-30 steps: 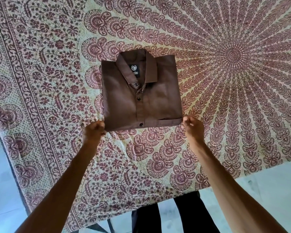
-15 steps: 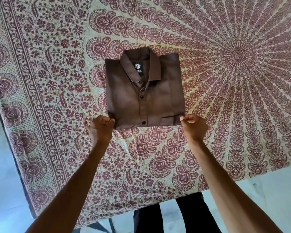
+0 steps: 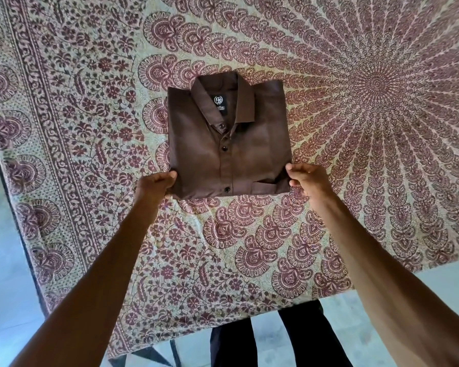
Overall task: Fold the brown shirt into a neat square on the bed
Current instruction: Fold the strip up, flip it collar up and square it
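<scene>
The brown shirt [image 3: 228,144] lies folded into a compact square on the patterned bed cover, collar and label at the far edge, buttons running down the middle, pocket near the right front corner. My left hand [image 3: 155,185] grips the shirt's near left corner, fingers curled round the edge. At the near right corner my right hand [image 3: 306,178] holds the fabric the same way, fingers wrapped over the side edge.
The bed [image 3: 249,247] is covered with a cream and maroon mandala-print sheet. Its left edge and near edge drop to a pale floor [image 3: 6,260]. My dark trouser legs [image 3: 297,337] stand at the bed's near edge.
Both hands moved from just below the shirt's near edge up onto its two near corners and took hold of them. The shirt itself stays put.
</scene>
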Available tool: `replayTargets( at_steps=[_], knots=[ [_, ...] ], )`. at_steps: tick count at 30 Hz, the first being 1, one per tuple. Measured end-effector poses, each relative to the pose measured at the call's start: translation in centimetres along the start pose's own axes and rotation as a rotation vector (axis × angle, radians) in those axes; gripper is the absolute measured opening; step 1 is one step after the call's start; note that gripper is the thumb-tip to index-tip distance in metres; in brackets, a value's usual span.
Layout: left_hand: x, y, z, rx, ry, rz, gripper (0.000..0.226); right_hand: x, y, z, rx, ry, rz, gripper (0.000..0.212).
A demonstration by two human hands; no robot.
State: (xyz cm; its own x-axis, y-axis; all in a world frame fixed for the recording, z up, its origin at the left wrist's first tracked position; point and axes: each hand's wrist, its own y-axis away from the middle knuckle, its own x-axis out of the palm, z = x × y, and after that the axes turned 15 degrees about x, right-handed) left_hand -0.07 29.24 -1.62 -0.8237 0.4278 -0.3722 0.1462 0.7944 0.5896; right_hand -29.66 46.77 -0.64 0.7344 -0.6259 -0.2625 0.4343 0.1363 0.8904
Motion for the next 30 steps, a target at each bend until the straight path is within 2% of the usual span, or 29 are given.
replayTargets(
  at_steps=[2,5,6,9,11,14,17,20,24,27,30],
  knots=[
    [0.4,0.0,-0.2,0.027,-0.072,-0.076,0.028,0.2,-0.4,-0.1,-0.101,0.073,-0.113,0.022],
    [1.3,0.4,-0.6,0.142,-0.27,-0.259,0.023,0.5,-0.6,-0.5,-0.306,0.352,-0.469,0.024],
    [1.6,0.5,-0.5,0.148,-0.29,-0.274,0.021,0.7,-0.5,-0.6,-0.319,0.388,-0.518,0.024],
    [1.9,0.3,-0.1,0.105,-0.309,-0.263,0.019,1.3,-0.9,-0.9,-0.212,0.465,-0.487,0.027],
    [1.5,-0.3,-0.1,0.1,-0.32,-0.221,0.02,1.3,-1.0,-0.4,-0.208,0.505,-0.44,0.035],
    [0.9,-1.2,-0.8,0.162,-0.305,-0.13,0.03,1.0,-1.3,0.8,-0.212,0.363,-0.364,0.036],
    [0.7,-2.8,-2.5,0.207,-0.258,-0.128,0.031,1.3,-2.2,3.0,-0.19,0.186,-0.291,0.028],
    [0.9,-4.9,-5.0,0.222,-0.228,-0.108,0.031,2.5,-2.8,5.8,-0.251,0.241,-0.254,0.026],
    [1.4,-7.4,-7.0,0.227,-0.17,-0.086,0.032,4.3,-3.6,8.9,-0.276,0.189,-0.245,0.037],
    [1.5,-9.0,-6.7,0.162,-0.089,-0.071,0.029,4.8,-4.1,10.4,-0.242,0.218,-0.264,0.036],
    [1.8,-8.4,-7.6,0.149,-0.12,-0.179,0.026,4.8,-4.3,10.5,-0.205,0.279,-0.394,0.039]
  ],
)
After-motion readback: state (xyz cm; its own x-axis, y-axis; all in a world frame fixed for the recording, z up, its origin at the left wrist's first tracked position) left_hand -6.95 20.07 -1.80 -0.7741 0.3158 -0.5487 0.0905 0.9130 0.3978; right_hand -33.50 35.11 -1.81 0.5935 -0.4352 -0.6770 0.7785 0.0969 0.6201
